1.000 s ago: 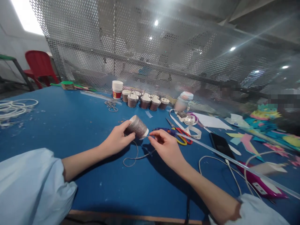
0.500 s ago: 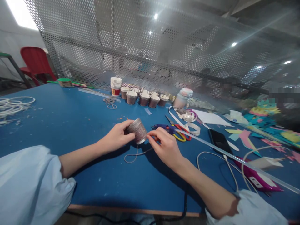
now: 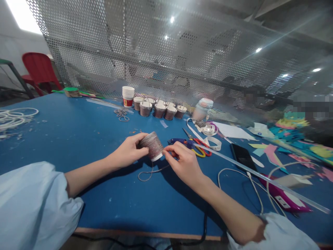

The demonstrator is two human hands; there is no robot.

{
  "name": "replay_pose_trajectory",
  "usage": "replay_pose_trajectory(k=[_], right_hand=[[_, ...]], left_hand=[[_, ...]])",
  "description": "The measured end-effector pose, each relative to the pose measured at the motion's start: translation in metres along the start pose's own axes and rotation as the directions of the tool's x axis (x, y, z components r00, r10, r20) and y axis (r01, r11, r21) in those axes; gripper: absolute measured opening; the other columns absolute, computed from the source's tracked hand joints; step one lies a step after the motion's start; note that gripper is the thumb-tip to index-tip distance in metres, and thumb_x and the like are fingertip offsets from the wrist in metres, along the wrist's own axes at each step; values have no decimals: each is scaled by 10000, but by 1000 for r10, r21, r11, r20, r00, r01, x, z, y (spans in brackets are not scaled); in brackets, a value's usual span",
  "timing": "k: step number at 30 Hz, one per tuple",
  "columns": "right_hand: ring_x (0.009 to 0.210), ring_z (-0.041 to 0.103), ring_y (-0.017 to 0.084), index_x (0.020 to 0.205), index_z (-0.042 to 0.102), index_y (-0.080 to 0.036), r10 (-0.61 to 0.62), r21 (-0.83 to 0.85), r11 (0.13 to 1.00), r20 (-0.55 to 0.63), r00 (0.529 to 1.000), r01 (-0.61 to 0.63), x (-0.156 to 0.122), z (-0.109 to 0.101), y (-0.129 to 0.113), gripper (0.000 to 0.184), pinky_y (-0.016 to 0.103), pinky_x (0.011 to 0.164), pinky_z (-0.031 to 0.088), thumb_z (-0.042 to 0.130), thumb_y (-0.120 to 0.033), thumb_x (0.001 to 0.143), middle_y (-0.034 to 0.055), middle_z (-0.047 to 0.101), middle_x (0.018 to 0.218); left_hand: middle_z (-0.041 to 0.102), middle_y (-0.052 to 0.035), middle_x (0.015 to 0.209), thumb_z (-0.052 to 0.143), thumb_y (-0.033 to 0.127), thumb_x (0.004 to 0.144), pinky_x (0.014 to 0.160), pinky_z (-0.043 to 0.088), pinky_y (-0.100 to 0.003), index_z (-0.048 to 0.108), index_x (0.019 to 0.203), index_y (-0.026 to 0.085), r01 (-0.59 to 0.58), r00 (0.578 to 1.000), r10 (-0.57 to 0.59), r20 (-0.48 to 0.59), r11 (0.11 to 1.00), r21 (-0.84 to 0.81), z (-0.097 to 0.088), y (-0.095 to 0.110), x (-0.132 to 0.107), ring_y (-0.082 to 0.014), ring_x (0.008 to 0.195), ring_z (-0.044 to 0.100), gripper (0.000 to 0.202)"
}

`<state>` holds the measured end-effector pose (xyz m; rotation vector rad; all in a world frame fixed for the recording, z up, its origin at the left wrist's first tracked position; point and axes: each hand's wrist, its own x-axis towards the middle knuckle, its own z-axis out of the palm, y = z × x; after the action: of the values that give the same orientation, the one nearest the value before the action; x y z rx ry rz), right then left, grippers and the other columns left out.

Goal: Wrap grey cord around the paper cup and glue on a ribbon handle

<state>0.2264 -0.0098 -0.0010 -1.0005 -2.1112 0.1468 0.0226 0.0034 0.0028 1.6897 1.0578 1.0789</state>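
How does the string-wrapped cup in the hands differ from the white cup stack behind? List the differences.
The wrapped cup is covered in grey-brown string; the stacked cups are bare white, the lowest printed red. The wrapped cup lies tilted in the left hand, the right hand pinching string at its rim; the stacked cups stand upright on the table, untouched. Both show white rims.

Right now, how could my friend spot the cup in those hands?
Start at the big blue table and look at its front middle. The string-wrapped cup is held on its side between the left hand and right hand. Unlike the wrapped cups standing by the mesh screen, it trails a loose string.
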Motion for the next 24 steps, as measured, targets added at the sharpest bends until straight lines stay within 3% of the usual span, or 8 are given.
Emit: replay_pose_trajectory(k=[24], right_hand=[[602, 526, 121, 764, 647, -173, 93, 57, 994, 3, 996, -93, 3, -1, -2, 140, 254, 575, 417, 541, -179, 855, 14, 565, 699]], left_hand=[[626, -9, 778, 560, 180, 633, 603, 470, -264, 654, 970, 154, 1, 1000, 1, 25, 998, -64, -5, -6, 2, -145, 645, 560, 350]])
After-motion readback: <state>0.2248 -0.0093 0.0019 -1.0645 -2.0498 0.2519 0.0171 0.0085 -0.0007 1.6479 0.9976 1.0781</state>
